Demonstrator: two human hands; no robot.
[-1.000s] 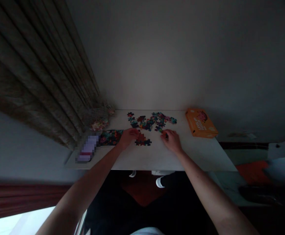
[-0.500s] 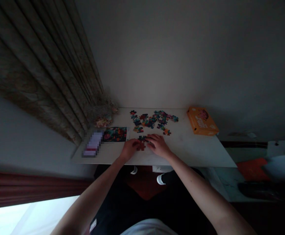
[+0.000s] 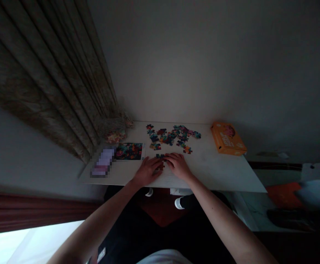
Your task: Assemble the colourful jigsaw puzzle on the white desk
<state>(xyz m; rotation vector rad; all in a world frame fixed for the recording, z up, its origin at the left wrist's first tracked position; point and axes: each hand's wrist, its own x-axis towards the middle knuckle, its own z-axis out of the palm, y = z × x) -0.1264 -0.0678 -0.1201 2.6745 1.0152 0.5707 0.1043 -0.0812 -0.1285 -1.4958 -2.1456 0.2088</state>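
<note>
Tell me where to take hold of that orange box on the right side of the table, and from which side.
Probably by the two long edges of the orange box, coming from above with fingers spread across its narrow width. It lies flat on the table with its broad face up, angled, and stands apart from the loose puzzle pieces. The right hand is nearer to it than the left hand.

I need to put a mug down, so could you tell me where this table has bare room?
The widest bare stretch of the table lies right of the right hand, below the orange box. It is crowded along the far edge with loose puzzle pieces, and near the left hand by the picture sheet.
</note>
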